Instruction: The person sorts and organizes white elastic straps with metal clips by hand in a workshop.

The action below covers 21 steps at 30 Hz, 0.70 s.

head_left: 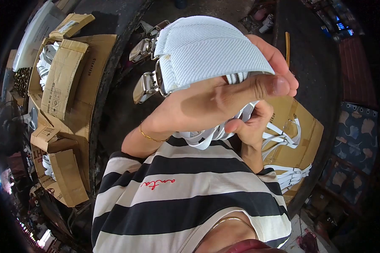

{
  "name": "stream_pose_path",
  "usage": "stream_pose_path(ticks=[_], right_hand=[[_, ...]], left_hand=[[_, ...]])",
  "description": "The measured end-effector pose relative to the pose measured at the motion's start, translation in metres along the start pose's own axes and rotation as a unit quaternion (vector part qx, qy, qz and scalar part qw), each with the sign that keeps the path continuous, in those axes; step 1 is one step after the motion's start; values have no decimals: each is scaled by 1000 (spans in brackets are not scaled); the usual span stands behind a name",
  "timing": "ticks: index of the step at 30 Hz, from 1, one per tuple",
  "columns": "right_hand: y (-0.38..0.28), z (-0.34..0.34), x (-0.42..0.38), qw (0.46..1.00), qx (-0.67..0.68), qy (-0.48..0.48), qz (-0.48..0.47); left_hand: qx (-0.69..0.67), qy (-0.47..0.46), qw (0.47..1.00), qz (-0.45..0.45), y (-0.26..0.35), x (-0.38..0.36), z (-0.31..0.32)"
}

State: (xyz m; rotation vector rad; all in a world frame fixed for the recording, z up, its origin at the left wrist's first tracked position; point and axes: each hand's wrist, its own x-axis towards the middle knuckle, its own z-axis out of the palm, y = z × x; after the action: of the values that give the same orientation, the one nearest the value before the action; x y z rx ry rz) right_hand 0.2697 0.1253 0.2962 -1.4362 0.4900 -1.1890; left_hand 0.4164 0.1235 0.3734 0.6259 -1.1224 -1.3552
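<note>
Bundle handling appears in hand: white straps (217,52) are gripped by the left hand (211,99), lower loops (199,140) by the right hand (255,124). Steady support is required.

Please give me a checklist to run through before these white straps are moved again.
1. Left hand secure on the straps: ok, thumb and fingers close around them.
2. Right hand on the lower loops: ok.
3. Clips free of the bracelet: ok, they stand apart.
4. Loops free of tangles: cannot tell, the left forearm and right hand hide part.
5. Strap count in the bundle: cannot tell, the layers overlap.
6. Loose straps laid straight on the cardboard: not ok, they bend and cross.
</note>
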Motion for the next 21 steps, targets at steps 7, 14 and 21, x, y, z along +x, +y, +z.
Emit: stream_pose_path(ticks=[7, 14, 21], right_hand=[[-2, 1, 1, 999, -1, 22, 24], [-6, -1, 2, 1000, -13, 15, 14], [-17, 5, 1, 993, 52, 49, 95]], left_hand=[[4, -13, 1000, 14, -3, 3, -3], [-156, -40, 987, 27, -11, 6, -3], [-136, -76, 988, 11, -16, 9, -7]])
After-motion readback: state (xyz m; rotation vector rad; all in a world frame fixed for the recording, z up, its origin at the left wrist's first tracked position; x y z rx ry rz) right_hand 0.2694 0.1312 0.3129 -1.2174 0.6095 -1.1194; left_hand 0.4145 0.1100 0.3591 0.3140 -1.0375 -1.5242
